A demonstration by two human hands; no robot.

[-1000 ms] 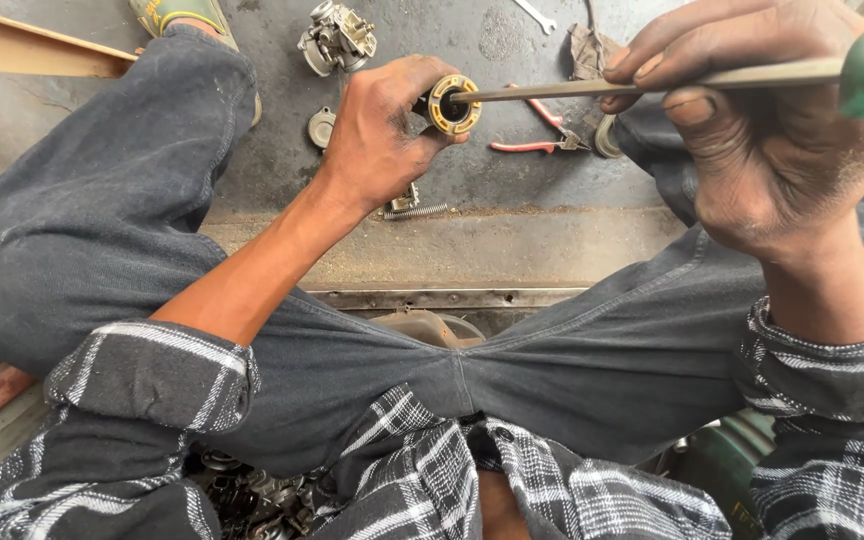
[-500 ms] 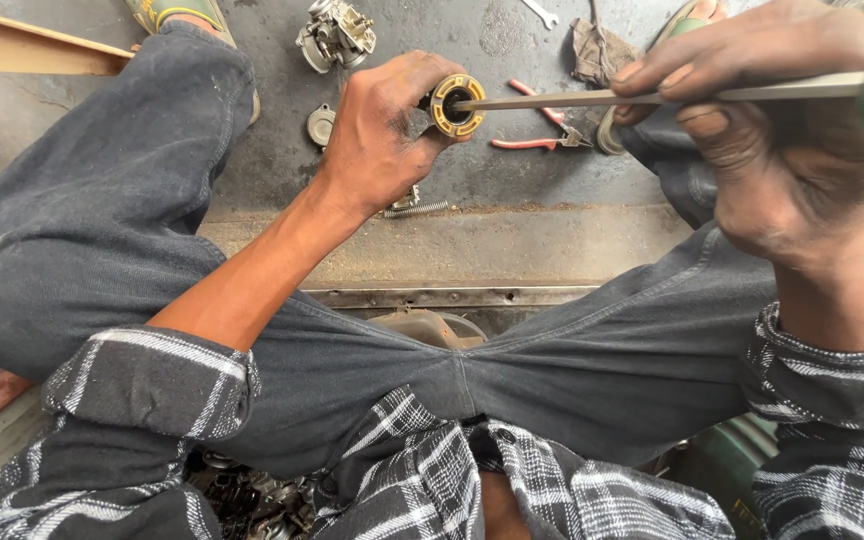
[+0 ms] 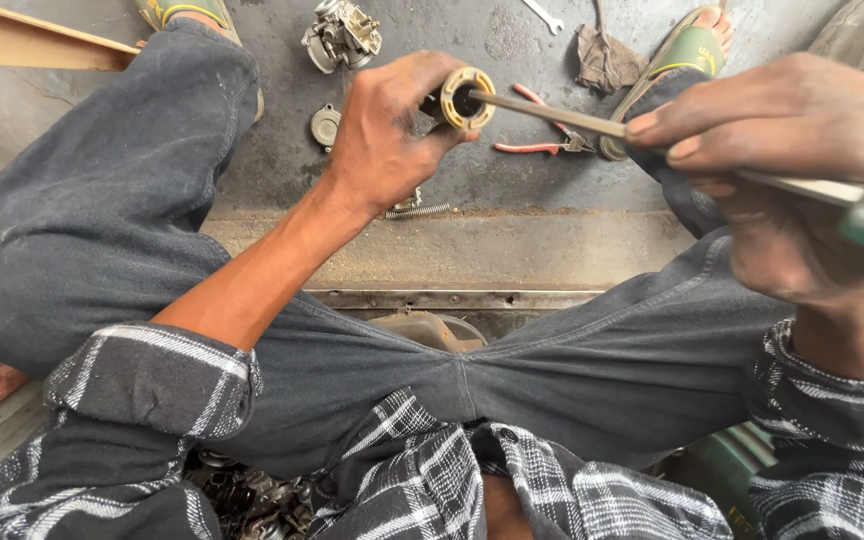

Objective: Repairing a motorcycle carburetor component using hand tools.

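Person sits with knees spread, both hands raised over a grey concrete floor point(image 3: 512, 35). Left hand point(image 3: 382, 135) has its fingers wrapped tight around a small round part with a tan ring face and dark centre hole point(image 3: 464, 98), held face-out toward the other hand. Right hand point(image 3: 782, 170) has fingers closed on a long screwdriver with a metal shaft and green handle point(image 3: 652, 135); the handle runs off the right edge of view. Shaft tip sits in the part's centre hole.

On the floor beyond: grey metal carburettor body point(image 3: 342, 35), small round metal cap point(image 3: 325, 125), red-handled pliers point(image 3: 537, 145), coiled steel spring point(image 3: 417, 210), dirty rag point(image 3: 602, 60), silver spanner point(image 3: 542, 15). Green sandals point(image 3: 687, 50) on both feet.
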